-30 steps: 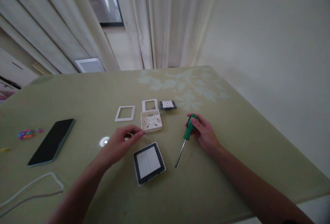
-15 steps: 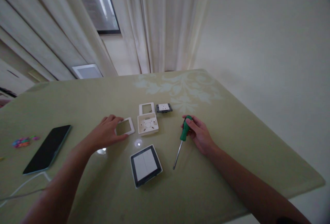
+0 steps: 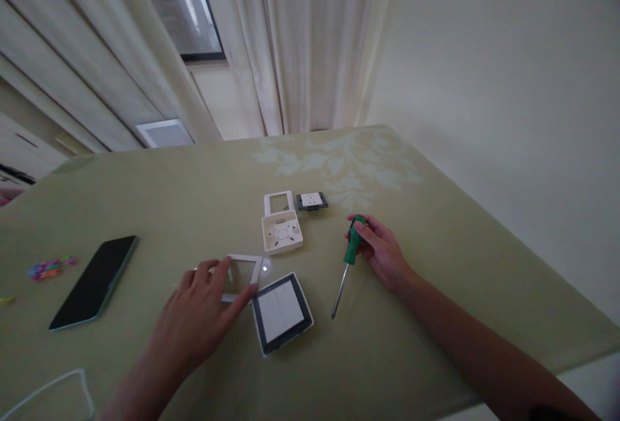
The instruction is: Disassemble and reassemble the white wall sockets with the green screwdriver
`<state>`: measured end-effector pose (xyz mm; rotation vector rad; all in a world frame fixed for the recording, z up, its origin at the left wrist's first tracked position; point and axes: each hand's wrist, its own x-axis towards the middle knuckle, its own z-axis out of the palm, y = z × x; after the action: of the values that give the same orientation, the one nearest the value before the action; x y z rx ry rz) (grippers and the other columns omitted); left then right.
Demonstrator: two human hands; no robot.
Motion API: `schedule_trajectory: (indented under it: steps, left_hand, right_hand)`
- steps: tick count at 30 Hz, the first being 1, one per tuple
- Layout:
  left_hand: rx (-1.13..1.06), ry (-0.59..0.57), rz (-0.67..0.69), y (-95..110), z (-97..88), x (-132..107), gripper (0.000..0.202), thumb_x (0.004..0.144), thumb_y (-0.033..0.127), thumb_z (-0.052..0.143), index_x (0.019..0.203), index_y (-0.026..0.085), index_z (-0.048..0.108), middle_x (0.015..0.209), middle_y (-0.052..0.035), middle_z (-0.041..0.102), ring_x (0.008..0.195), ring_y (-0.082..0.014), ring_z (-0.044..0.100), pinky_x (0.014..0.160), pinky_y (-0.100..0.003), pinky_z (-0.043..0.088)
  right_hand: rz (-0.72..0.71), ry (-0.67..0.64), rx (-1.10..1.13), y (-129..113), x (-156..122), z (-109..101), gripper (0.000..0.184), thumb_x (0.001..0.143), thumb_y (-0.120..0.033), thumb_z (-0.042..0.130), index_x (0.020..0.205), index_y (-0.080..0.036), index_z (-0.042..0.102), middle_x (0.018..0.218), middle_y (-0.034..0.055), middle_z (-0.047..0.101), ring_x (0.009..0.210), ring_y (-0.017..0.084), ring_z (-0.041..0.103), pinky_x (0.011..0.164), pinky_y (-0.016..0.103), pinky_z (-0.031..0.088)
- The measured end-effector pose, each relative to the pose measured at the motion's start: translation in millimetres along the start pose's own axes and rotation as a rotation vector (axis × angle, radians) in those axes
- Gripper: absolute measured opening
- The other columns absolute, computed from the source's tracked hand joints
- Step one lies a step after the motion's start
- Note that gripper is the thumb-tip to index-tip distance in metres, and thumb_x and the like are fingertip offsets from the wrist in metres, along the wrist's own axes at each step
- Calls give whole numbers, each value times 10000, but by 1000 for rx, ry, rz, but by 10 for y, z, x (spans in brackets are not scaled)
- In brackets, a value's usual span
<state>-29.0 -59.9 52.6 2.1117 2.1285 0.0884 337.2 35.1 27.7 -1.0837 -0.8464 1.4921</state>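
My left hand (image 3: 201, 314) grips a white square frame (image 3: 242, 270) by its near edge, just left of a dark-rimmed switch plate (image 3: 281, 312) lying flat on the green table (image 3: 411, 266). My right hand (image 3: 382, 250) is closed round the green handle of a screwdriver (image 3: 349, 259) whose metal tip rests on the table and points toward me. A white back box (image 3: 282, 232) sits behind the frame. Farther back lie a second small white frame (image 3: 278, 202) and a dark socket module (image 3: 311, 201).
A black phone (image 3: 94, 281) lies at the left, with small coloured bits (image 3: 46, 267) beyond it. A white cable (image 3: 46, 393) loops at the near left edge. Curtains and a window stand behind the table; a wall runs along the right.
My left hand went from the back box out to the white frame, took hold of it, and has drawn it toward me beside the switch plate. My right hand stays on the screwdriver.
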Motion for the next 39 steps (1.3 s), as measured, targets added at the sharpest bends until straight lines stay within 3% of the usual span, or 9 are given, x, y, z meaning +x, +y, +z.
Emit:
schedule_trajectory:
  steps: [5, 12, 16, 22, 26, 29, 31, 34, 39]
  left_hand:
    - [-85, -42, 99, -97, 63, -25, 682, 1039, 659, 421, 1517, 210, 607, 1469, -143, 649, 1324, -363, 635, 1157, -541, 514]
    - [55, 21, -44, -19, 47, 0, 761, 966, 710, 492, 1405, 106, 638, 1446, -228, 658, 1279, -462, 634, 1071, -617, 534]
    - [-10, 2, 56, -105, 62, -18, 688, 925, 482, 549, 1524, 144, 534, 1512, -177, 635, 1318, -407, 616, 1130, -571, 508]
    - [-85, 69, 58, -153, 47, 9, 593, 900, 527, 595, 1380, 178, 589, 1376, -179, 695, 1242, -421, 661, 1093, -605, 528]
    - [-161, 190, 113, 64, -155, -130, 615, 894, 537, 655, 1417, 238, 535, 1403, -150, 669, 1248, -412, 665, 1070, -611, 562]
    - [-261, 167, 325, 363, -241, -288, 678, 905, 479, 720, 1517, 326, 471, 1484, -92, 649, 1310, -360, 664, 1078, -536, 599]
    - [-285, 124, 438, 555, -206, -349, 719, 862, 345, 741, 1529, 333, 474, 1477, -78, 671, 1323, -346, 668, 1089, -517, 609]
    - [-261, 124, 471, 719, -88, -355, 721, 812, 273, 749, 1496, 312, 524, 1456, -90, 692, 1296, -367, 681, 1071, -563, 623]
    - [-202, 163, 459, 696, 32, -364, 704, 880, 321, 731, 1543, 280, 498, 1510, -120, 669, 1334, -376, 674, 1060, -579, 646]
  right_hand:
    - [4, -7, 2, 2, 9, 5, 544, 713, -579, 956, 1079, -217, 780, 817, 18, 733, 747, 167, 684, 598, 255, 514]
    - [5, -1, 3, -2, -1, 4, 561, 694, -592, 967, 1070, -218, 784, 814, 17, 730, 749, 164, 676, 594, 251, 509]
    - [11, -3, -1, 2, 1, 12, 560, 708, -584, 958, 1087, -212, 781, 816, 23, 730, 746, 175, 675, 591, 267, 515]
    - [14, -2, -6, -5, -13, 14, 540, 732, -568, 947, 1098, -210, 777, 824, 25, 739, 755, 173, 677, 605, 269, 521]
    - [7, 6, -4, -10, -17, 13, 521, 743, -556, 942, 1094, -207, 779, 824, 26, 735, 759, 179, 684, 603, 273, 515]
    - [6, 8, -3, -13, -13, 18, 525, 742, -557, 943, 1097, -206, 780, 819, 25, 732, 751, 179, 683, 596, 272, 509]
    - [7, 12, -4, -17, -11, 20, 537, 731, -567, 948, 1091, -206, 780, 809, 22, 732, 732, 171, 674, 584, 265, 501]
    - [7, 17, -4, -22, -15, 17, 549, 717, -583, 954, 1083, -212, 781, 815, 18, 736, 724, 158, 671, 586, 252, 499]
    - [6, 13, 4, -16, -18, 15, 540, 717, -580, 951, 1075, -210, 784, 812, 20, 736, 728, 163, 680, 587, 252, 497]
